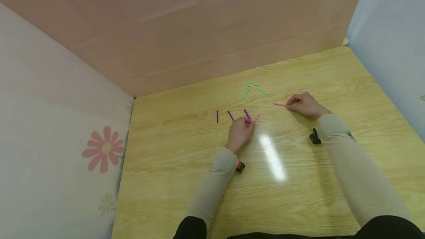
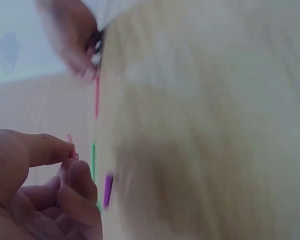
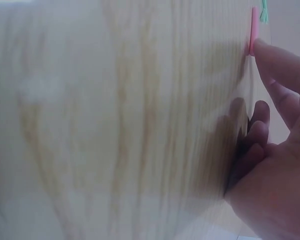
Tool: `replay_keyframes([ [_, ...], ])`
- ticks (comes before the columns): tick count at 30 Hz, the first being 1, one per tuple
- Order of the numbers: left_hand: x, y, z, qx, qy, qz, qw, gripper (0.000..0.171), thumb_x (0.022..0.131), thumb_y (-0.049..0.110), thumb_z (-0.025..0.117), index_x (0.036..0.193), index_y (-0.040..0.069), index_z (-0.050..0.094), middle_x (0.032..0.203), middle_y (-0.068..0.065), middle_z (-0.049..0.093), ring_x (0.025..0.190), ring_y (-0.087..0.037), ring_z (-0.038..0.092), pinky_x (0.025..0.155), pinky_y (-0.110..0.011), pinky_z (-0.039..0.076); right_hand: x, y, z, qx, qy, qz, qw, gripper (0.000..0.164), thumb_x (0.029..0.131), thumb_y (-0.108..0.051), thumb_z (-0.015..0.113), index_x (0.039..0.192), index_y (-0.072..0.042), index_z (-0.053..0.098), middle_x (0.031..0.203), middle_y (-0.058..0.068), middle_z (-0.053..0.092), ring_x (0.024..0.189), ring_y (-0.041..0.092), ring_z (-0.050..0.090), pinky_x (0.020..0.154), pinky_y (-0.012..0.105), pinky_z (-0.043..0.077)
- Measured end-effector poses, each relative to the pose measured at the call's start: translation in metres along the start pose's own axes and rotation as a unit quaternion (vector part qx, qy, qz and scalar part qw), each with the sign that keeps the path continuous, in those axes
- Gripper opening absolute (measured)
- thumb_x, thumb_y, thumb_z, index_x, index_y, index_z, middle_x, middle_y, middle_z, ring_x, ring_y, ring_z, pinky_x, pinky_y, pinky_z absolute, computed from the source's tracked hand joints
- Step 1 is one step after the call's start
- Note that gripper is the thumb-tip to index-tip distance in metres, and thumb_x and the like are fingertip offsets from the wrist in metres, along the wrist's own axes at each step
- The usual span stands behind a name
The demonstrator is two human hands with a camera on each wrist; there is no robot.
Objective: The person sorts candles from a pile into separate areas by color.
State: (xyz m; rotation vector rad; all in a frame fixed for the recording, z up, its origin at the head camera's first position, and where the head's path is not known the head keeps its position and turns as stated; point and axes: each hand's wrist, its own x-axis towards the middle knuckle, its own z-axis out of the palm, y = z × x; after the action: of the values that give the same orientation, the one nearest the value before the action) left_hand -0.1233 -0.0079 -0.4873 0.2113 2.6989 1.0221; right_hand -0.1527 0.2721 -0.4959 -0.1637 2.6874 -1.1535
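Observation:
My left hand (image 1: 240,134) pinches a short pink stick (image 2: 69,137) between thumb and index finger, its other fingers curled below. In the head view, a pink stick (image 1: 257,117) sticks out past those fingertips, and a purple stick (image 1: 247,113) with a pink edge beside it lies just ahead of them. Farther right, my right hand (image 1: 303,105) holds one end of another pink stick (image 1: 279,104) at the tabletop, its free end pointing left. The right wrist view shows that pink stick (image 3: 254,30) at the fingertips. Fingers partly hide both held sticks.
Three green sticks (image 1: 252,85) form an open shape toward the back of the wooden table (image 1: 166,165). Two purple sticks (image 1: 217,116) lie left of the left hand, and a pale yellow stick (image 1: 218,143) lies beside the left wrist. Panels stand behind and at both sides.

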Motion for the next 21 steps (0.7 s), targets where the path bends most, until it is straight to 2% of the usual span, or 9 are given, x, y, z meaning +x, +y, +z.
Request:
replay_keyframes([
  [4, -0.004, 0.015, 0.015, 0.007, -0.017, 0.027, 0.9995, 0.020, 0.093, 0.024, 0.060, 0.095, 0.009, 0.073, 0.083, 0.001, 0.072, 0.067, -0.006, 0.061, 0.058, -0.019, 0.046, 0.001, 0.000, 0.001, -0.002, 0.005, -0.001, 1.000, 0.023, 0.093, -0.016, 0.062, 0.102, 0.004, 0.066, 0.103, 0.024, 0.066, 0.099, 0.032, 0.052, 0.087, 0.040, 0.036],
  [7, -0.005, 0.023, 0.024, -0.001, -0.029, 0.031, 0.9991, 0.020, 0.093, 0.023, 0.060, 0.094, 0.009, 0.073, 0.079, 0.003, 0.071, 0.062, -0.004, 0.058, 0.054, -0.019, 0.046, 0.001, -0.001, 0.002, -0.003, 0.009, -0.004, 1.000, 0.023, 0.093, -0.016, 0.062, 0.102, 0.005, 0.066, 0.102, 0.024, 0.066, 0.099, 0.033, 0.053, 0.086, 0.040, 0.036],
  [15, -0.005, 0.035, 0.044, 0.024, -0.016, 0.030, 0.9991, 0.019, 0.092, 0.027, 0.060, 0.089, 0.015, 0.075, 0.076, 0.007, 0.069, 0.060, -0.004, 0.058, 0.053, -0.019, 0.044, -0.001, -0.003, 0.002, 0.004, 0.005, -0.002, 1.000, 0.024, 0.095, -0.018, 0.059, 0.103, 0.005, 0.066, 0.105, 0.025, 0.066, 0.102, 0.035, 0.053, 0.090, 0.046, 0.036],
  [21, -0.003, 0.041, 0.054, 0.078, -0.005, 0.024, 0.9966, 0.019, 0.090, 0.027, 0.060, 0.084, 0.019, 0.077, 0.075, 0.009, 0.069, 0.059, -0.005, 0.058, 0.050, -0.020, 0.041, -0.003, -0.005, 0.002, 0.012, 0.005, 0.008, 1.000, 0.026, 0.096, -0.018, 0.057, 0.105, 0.005, 0.065, 0.108, 0.025, 0.064, 0.107, 0.037, 0.052, 0.095, 0.051, 0.035],
])
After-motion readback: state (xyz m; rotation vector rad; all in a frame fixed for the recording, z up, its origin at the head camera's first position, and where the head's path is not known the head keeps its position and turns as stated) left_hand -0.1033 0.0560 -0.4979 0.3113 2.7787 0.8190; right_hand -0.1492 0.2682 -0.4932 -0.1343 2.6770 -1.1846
